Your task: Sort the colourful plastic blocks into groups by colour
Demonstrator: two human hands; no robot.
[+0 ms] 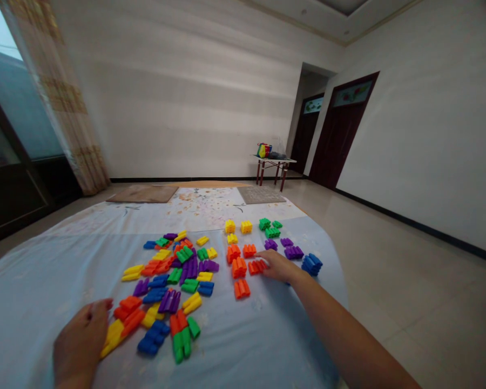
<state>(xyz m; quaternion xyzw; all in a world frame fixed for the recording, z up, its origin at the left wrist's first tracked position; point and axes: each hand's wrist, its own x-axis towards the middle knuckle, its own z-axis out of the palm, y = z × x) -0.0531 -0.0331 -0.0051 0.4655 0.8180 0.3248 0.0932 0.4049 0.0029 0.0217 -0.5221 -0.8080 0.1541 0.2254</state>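
My right hand reaches over the sorted blocks, its fingers closed on an orange plastic block low at the table. Beside that block stand stacked orange blocks and another orange block. My left hand is at the near left with its fingers curled; whether anything is inside them is hidden. It is next to a yellow block and some orange blocks at the edge of a mixed pile. In that pile lie purple blocks, blue blocks and green blocks.
Yellow blocks, green blocks, purple blocks and blue blocks form colour groups on the right of the cloth-covered table. Two mats lie at its far edge. A small table with a colourful bag stands beyond.
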